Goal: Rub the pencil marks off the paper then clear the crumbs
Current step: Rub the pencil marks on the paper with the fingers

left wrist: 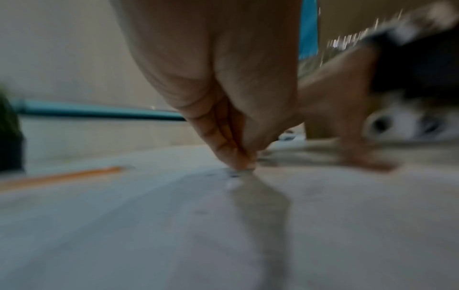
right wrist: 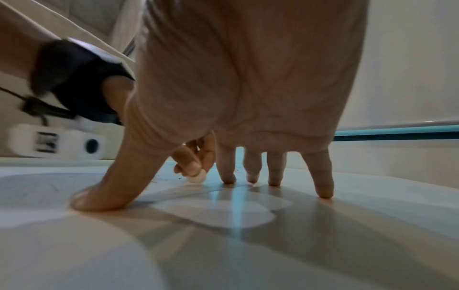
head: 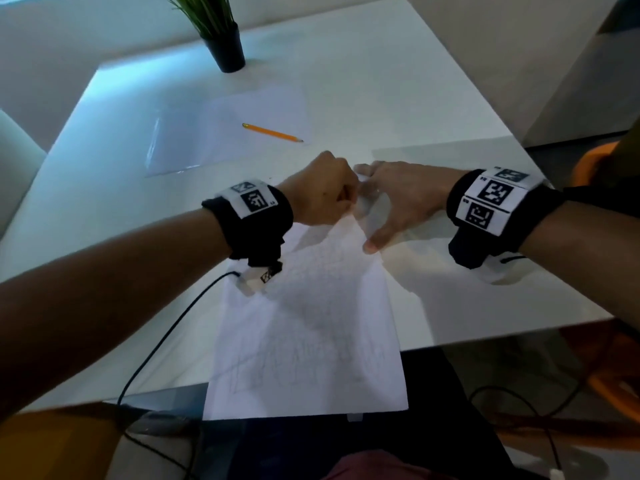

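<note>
Pinching a small white eraser (right wrist: 197,177), my left hand (head: 320,192) keeps its fingers (left wrist: 223,145) clamped together on it at the far end of the white paper sheet with grey pencil marks (head: 308,327), centre frame. My right hand (head: 398,199) presses that sheet's corner, fingers (right wrist: 320,176) spread apart and straight. Dark crumbs (right wrist: 171,178) lie beside the eraser. A yellow pencil (head: 272,132) rests above on the white counter (head: 398,98), near a black potted plant (head: 225,46).

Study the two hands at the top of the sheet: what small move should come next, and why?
Probably draw the eraser toward the body: the left hand pinches it at the paper's far end, pencil marks remain nearer, and the right hand pins the sheet.
</note>
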